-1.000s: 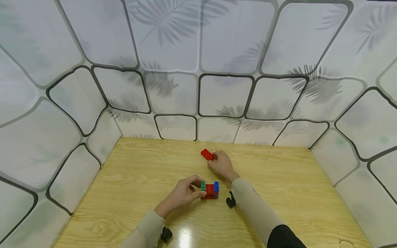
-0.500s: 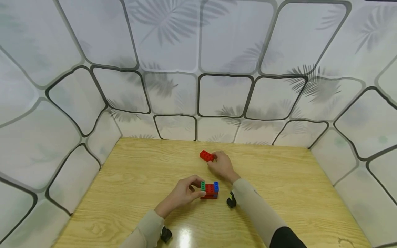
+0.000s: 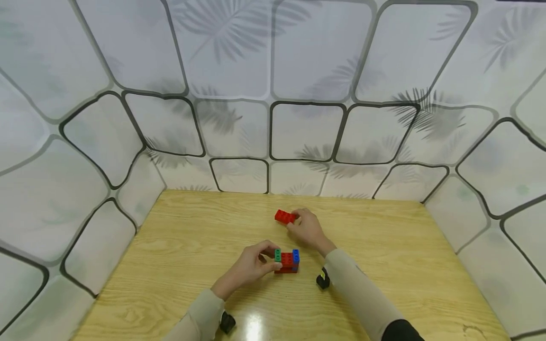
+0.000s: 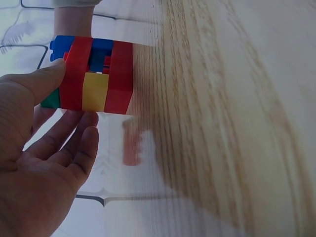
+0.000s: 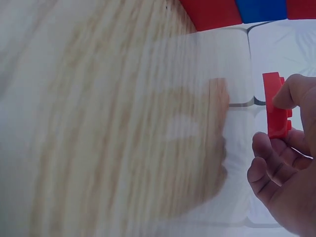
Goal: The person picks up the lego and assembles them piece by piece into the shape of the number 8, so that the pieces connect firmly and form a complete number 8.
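On the table, my left hand (image 3: pixel 249 265) grips the left end of a small stack of toy building bricks (image 3: pixel 286 260), thumb in front and fingers behind. A green brick (image 3: pixel 277 255) tops the stack's left end and a blue brick (image 3: pixel 295 256) its right end, with red between. The left wrist view shows a yellow brick (image 4: pixel 95 93) sandwiched between red layers. Beyond the stack, my right hand (image 3: pixel 308 232) pinches a red studded brick (image 3: pixel 283 217) by its right end. Seen from the right wrist, that red brick (image 5: pixel 272 118) is held clear of the tabletop, studs towards the palm.
A light wooden table (image 3: pixel 192 237) spreads around both hands. Patterned white cloth walls (image 3: pixel 307 132) close it in at the back and sides. Black wrist devices hang under the left sleeve (image 3: pixel 204 308) and the right sleeve (image 3: pixel 358 289).
The red brick in my right hand has turned, so its long side lies more level across the view. The right forearm shifts slightly right. My left hand and the stack stay put.
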The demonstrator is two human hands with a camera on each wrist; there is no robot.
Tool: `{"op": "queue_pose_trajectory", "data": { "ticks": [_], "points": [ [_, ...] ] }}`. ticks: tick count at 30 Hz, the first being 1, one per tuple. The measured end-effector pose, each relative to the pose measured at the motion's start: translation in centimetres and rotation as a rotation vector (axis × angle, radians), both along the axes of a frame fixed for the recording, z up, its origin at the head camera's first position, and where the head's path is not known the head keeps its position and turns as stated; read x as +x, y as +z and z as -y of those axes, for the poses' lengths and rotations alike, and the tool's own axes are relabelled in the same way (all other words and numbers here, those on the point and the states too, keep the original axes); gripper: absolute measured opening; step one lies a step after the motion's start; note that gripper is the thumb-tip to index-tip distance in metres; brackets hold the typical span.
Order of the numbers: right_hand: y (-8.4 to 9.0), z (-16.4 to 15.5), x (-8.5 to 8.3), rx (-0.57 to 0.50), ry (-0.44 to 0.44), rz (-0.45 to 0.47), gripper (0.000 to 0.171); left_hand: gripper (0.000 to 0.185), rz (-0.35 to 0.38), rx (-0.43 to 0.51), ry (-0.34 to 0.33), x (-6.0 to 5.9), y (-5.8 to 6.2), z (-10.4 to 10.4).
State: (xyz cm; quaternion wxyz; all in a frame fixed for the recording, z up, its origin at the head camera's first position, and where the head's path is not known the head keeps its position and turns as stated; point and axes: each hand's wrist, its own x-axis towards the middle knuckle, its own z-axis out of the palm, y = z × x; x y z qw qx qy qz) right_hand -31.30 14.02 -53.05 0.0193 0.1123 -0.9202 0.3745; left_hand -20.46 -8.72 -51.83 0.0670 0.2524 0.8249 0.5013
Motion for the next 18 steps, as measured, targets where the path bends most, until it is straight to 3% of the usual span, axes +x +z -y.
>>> {"op": "queue_pose_trajectory", "data": {
  "ticks": [12, 18],
  "points": [
    [1.2, -0.9, 1.5, -0.03, 0.042, -0.029, 0.036, 0.038, -0.003, -0.009, -0.011, -0.1, 0.0, 0.0],
    [1.4, -1.5, 2.1, -0.044, 0.081, -0.016, 0.039, 0.038, 0.001, -0.016, -0.004, 0.0, 0.0, 0.0]
  ]
}}
